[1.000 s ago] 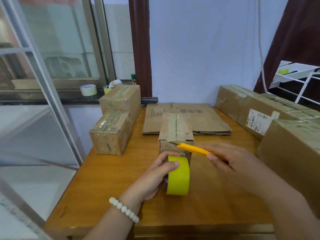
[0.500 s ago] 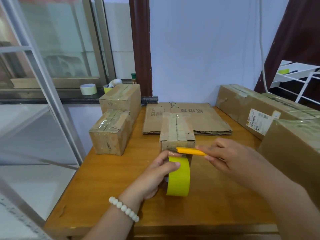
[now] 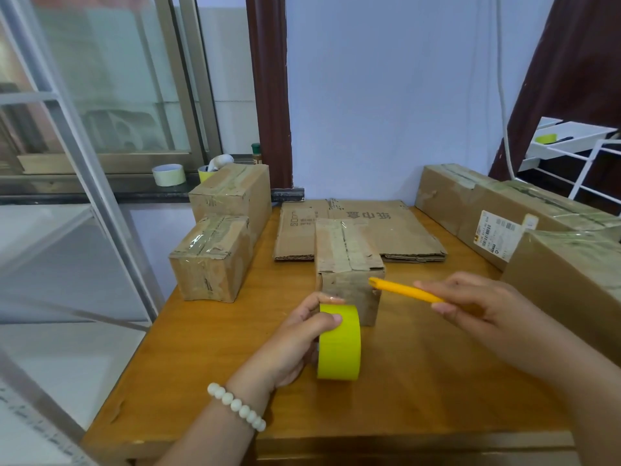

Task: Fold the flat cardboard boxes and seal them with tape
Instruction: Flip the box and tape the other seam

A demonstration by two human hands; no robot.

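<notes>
A small folded cardboard box (image 3: 347, 257) with tape along its top seam stands in the middle of the wooden table (image 3: 208, 358). Just in front of it my left hand (image 3: 295, 341) grips an upright yellow tape roll (image 3: 339, 344), fingers curled over its rim. My right hand (image 3: 470, 307) pinches a slim yellow cutter (image 3: 403, 290); its tip sits beside the box's near right top corner. Flat cardboard sheets (image 3: 363, 227) lie stacked behind the box.
Two taped boxes (image 3: 218, 243) stand at the table's left. Long cartons (image 3: 497, 210) and a big box (image 3: 571, 284) line the right side. A pale tape roll (image 3: 168, 174) sits on the window sill. A white rack (image 3: 578, 153) is at the far right.
The cutter tip has drawn back to the right, off the box's front top edge. My right hand shifted right with it. The tape roll and left hand stay in place.
</notes>
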